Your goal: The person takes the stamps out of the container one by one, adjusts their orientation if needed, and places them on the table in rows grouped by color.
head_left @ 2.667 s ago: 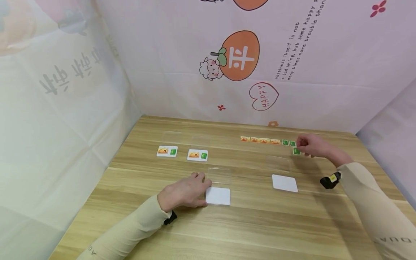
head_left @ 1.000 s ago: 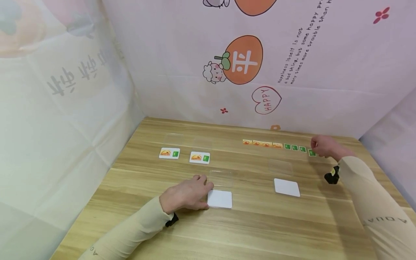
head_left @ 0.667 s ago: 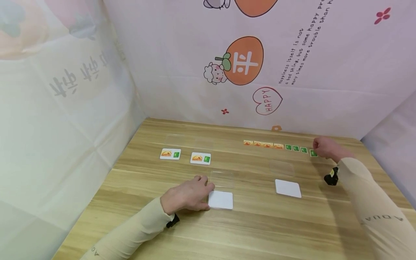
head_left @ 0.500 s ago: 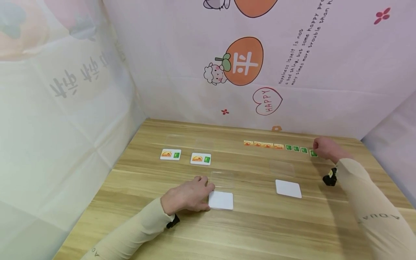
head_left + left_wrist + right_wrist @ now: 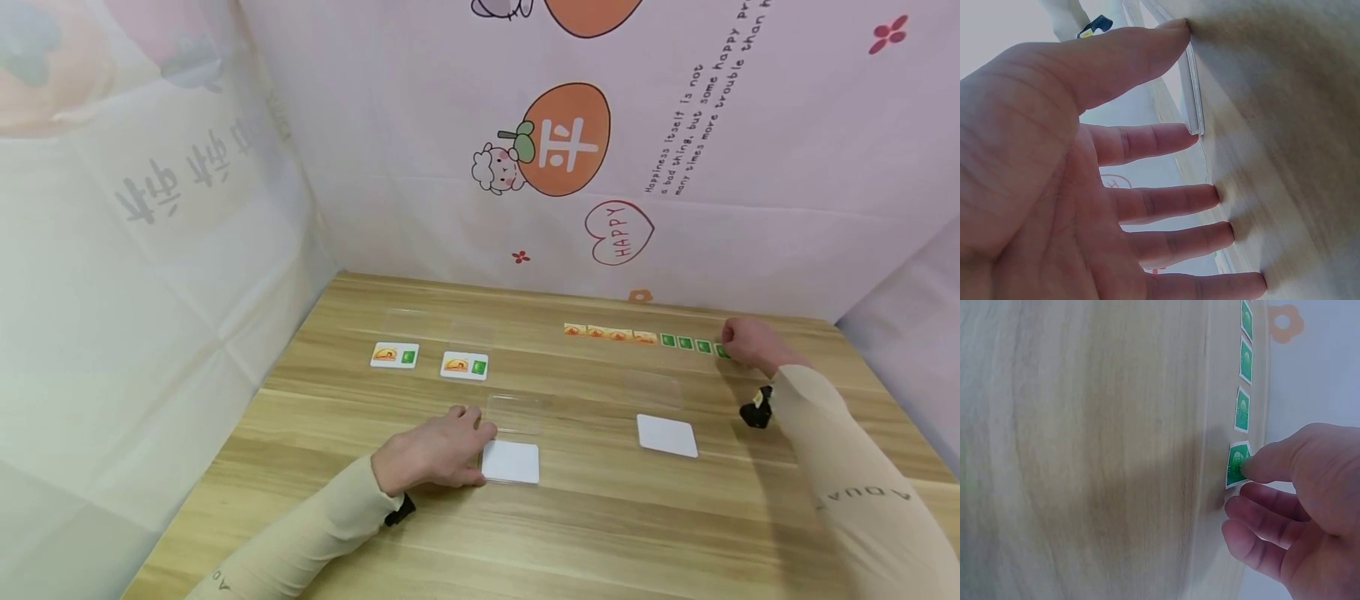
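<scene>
My right hand (image 5: pixel 753 343) is at the far right of the table, pinching a small green stamp (image 5: pixel 1236 464) by its lower edge. In the right wrist view the thumb lies on the stamp's face, and the other fingers are curled beside it. That stamp ends a row of white-bordered green stamps (image 5: pixel 686 342), which continues a row of orange stamps (image 5: pixel 619 335). My left hand (image 5: pixel 435 450) rests on the table with fingers extended. Its thumb and index fingertip touch the left edge of a blank white card (image 5: pixel 511 462) in a clear plastic holder.
Two white cards, a left one (image 5: pixel 394 355) and a right one (image 5: pixel 464 366), each carry an orange and a green stamp. Another blank white card (image 5: pixel 667 436) lies at the right. Clear plastic flaps extend behind the cards. A printed cloth (image 5: pixel 450 217) borders the wooden table.
My right hand has moved right with the green stamp and brought it to the end of the green row, shifting slightly closer to its neighbours. My left hand has stayed at the blank card.
</scene>
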The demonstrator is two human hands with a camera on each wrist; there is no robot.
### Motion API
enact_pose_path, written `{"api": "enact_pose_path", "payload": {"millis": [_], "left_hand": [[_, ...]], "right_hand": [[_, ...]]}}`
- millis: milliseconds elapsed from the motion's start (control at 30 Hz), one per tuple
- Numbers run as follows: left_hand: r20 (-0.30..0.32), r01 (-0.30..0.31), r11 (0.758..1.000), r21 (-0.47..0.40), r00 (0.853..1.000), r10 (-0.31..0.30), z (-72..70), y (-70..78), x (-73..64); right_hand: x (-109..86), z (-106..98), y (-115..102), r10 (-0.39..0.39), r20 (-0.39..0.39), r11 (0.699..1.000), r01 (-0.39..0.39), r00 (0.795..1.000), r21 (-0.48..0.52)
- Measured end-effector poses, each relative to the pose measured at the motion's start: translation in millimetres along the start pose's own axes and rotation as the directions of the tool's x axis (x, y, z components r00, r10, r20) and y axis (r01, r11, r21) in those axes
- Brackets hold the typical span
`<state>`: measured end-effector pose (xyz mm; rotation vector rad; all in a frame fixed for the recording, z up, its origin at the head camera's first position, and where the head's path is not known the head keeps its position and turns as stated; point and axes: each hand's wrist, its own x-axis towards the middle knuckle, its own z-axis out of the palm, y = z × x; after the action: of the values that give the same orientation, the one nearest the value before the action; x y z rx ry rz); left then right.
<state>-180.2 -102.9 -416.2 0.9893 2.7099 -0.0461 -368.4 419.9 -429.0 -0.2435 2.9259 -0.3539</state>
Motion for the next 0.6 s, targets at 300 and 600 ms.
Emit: {"api": "enact_pose_path", "payload": {"millis": [300, 600], "left_hand": [[0.003, -0.001, 1.000, 0.003, 1.000, 0.001, 1.5, -0.7, 0.3], [-0.004, -0.006, 1.000, 0.017, 1.000, 0.006, 1.5, -1.8, 0.2]], "right_hand": [[1.9, 0.8, -2.8, 0.009, 0.008, 1.000, -0.009, 1.000, 0.012], [2.5, 1.1, -4.6, -0.003, -0.002, 1.000, 0.003, 1.000, 0.003]]}}
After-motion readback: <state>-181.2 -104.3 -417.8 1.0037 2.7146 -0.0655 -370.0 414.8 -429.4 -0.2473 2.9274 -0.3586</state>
